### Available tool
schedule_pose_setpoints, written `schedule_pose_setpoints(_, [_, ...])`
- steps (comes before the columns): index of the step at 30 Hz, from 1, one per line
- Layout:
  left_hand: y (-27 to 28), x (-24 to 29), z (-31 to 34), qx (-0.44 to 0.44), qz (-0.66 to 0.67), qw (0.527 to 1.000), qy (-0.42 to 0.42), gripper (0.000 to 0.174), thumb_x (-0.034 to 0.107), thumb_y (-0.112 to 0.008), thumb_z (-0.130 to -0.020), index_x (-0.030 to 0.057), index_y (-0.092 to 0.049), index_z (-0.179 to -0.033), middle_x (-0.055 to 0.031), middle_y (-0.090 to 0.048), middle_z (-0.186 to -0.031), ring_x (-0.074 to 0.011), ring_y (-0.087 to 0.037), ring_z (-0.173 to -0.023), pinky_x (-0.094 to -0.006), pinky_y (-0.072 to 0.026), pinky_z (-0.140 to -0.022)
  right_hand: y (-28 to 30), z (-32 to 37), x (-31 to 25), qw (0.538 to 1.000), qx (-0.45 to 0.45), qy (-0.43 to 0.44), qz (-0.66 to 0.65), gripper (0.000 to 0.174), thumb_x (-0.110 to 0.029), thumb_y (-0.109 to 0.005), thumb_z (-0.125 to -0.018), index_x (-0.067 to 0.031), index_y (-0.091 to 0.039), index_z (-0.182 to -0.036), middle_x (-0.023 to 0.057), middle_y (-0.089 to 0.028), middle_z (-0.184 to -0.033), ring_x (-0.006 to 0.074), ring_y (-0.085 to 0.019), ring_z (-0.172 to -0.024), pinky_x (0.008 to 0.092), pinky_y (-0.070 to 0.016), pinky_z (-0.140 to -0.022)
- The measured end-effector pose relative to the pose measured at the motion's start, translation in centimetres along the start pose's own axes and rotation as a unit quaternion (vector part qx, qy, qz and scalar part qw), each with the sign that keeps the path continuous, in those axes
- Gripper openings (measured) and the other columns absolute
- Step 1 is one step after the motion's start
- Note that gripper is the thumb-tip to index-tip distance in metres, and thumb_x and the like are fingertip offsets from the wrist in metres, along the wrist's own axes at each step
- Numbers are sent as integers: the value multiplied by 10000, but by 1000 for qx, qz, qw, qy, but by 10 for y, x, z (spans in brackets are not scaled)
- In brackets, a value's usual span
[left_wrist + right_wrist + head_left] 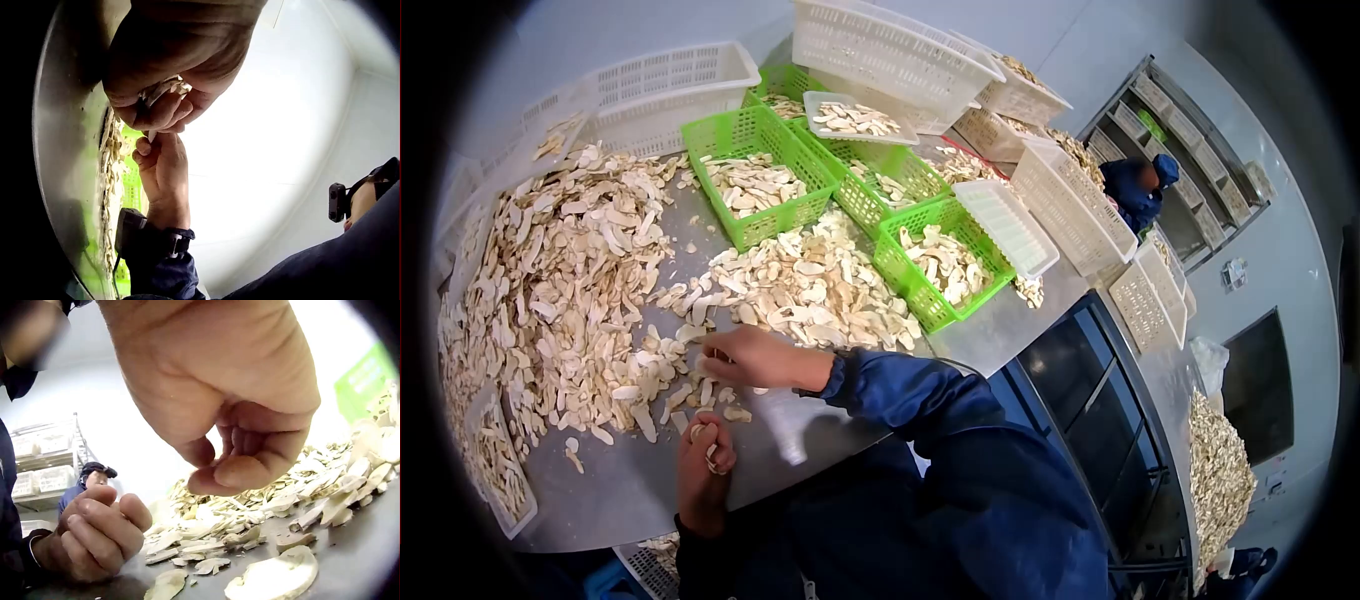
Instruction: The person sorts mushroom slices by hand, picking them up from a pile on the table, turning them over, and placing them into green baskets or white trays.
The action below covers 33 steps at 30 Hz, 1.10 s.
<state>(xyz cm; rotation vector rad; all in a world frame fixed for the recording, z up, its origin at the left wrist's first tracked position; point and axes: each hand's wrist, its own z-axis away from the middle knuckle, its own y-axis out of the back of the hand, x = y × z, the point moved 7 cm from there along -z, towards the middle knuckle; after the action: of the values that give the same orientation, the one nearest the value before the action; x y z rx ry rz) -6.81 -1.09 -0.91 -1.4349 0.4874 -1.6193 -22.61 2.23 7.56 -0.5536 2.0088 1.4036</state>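
Green baskets (pixel 790 218) of pale slices (pixel 755 185), bordering heap (pixel 825 285). Left hand (pixel 697 470), before heap: curled round slices. Right hand (pixel 750 357): fingers bent, hold unclear.

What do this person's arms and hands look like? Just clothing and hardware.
Left hand and right hand are both ungloved. Right side: glossy navy-blue fabric sleeve, black box-shaped device with a thin dark cable, and a dark wrist strap with a metallic-looking buckle. Left side: dark fabric sleeve. No readable markings.
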Motion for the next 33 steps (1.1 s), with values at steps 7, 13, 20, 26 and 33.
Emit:
schedule_pose_setpoints(7, [18,1,-6,14,98,993,-66,214,91,-530,-946,65,-516,-1158,-40,-520,-888,-106,-468,-705,-222,-409,-607,-10,2,5,989,-70,-44,-122,277,-182,-559,-949,1,-545,-1156,99,-639,-697,166,-654,-632,314,-506,-583])
schedule_pose_setpoints(13, [19,10,-9,8,123,984,-130,419,133,-572,-921,79,-435,-1313,-97,-562,-1215,-255,-573,-1110,-428,-452,-1034,-25,-7,-23,964,-167,-98,-180,225,-114,-614,-905,5,-640,-1093,65,-638,-744,117,-638,-729,262,-512,-654])
schedule_pose_setpoints(20, [26,7,-3,52,72,995,-48,400,82,-589,-926,85,-429,-1293,-66,-550,-969,-114,-493,-735,-262,-439,-634,-26,-57,8,993,-104,-51,8,166,-127,-644,-869,-17,-664,-991,41,-604,-689,176,-521,-596,283,-457,-596])
schedule_pose_setpoints(26, [28,5,-9,29,83,994,-72,413,28,-579,-913,81,-428,-1293,-64,-545,-964,-84,-446,-673,-223,-383,-565,-56,-78,-8,959,-85,126,240,425,-213,-734,-770,-45,-615,-1142,153,-617,-1128,350,-547,-1095,418,-468,-922])
schedule_pose_setpoints(33, [23,12,-2,73,171,982,-41,396,22,-545,-927,111,-434,-1296,-81,-571,-1025,-81,-460,-624,-226,-387,-501,-45,-69,9,956,-84,71,272,260,-109,-649,-745,-51,-652,-998,142,-656,-875,352,-607,-866,435,-511,-766])
